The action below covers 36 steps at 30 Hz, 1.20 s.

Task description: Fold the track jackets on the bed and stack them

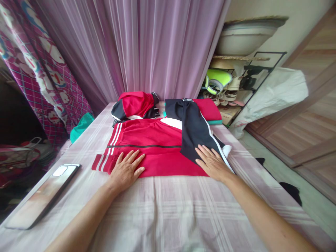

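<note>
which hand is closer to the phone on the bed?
Left. The left hand lies flat on the red jacket, just right of the phone. The right hand rests on the dark sleeve, farther across.

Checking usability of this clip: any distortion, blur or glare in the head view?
Head view: strong wide-angle bend at the edges, curtains and door lean; soft daylight, no hard shadows; phone screen shows glare; both hands, left hand and right hand, reasonably sharp on the red jacket.

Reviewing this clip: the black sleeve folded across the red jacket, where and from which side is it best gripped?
Probably at the white cuff, coming from the right. The black sleeve lies flat over the red jacket with the right hand pressing on it, and only its cuff end lies free near the bed's edge.
</note>
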{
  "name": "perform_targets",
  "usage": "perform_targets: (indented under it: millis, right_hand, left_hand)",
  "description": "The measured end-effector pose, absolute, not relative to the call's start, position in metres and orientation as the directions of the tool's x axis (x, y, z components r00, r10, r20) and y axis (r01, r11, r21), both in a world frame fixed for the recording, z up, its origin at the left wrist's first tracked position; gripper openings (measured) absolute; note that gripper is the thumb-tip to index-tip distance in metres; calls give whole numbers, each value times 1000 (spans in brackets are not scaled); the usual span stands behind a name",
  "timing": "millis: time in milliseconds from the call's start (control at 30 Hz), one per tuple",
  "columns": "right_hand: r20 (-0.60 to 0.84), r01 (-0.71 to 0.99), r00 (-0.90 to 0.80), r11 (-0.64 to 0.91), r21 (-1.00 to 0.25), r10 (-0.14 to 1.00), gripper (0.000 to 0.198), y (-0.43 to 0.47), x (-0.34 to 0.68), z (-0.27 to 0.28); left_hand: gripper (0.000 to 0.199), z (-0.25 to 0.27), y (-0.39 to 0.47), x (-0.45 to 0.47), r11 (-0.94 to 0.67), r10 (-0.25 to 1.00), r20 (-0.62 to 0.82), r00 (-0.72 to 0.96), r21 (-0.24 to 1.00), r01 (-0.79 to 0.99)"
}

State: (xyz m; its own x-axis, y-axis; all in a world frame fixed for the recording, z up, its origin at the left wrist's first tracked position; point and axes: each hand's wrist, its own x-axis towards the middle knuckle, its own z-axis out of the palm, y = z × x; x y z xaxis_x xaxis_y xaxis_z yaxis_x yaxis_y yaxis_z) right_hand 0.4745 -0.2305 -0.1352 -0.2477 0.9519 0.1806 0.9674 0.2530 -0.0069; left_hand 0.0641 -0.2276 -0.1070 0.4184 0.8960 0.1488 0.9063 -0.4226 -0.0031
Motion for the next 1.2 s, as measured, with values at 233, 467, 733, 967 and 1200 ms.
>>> perform_targets:
  millis: [233,467,733,967,1200]
  right_hand:
    - [277,967,-249,256,12,928,55,-233,472,-138]
    - [316,950,-250,295,-100,915,51,-235,470,-130]
    - [381,871,234,-18,-491,894,37,-146,496,-61]
    - [173,684,463,-226,-693,869,28,-69,519,-55]
    - [131,494,383,-83,-865,915,28,-51,477,-26]
  left_hand:
    - [53,-103,-228,37,-323,897,294,331,-75,943]
    - [61,-115,-216,14,-365,880,325,345,-1,931]
    - [56,-116,-218,21,-336,887,343,309,21,942]
    - [57,-114,-219,21,-315,897,320,305,-19,949]
    - [58,-112,-222,24,-307,904,322,282,28,951]
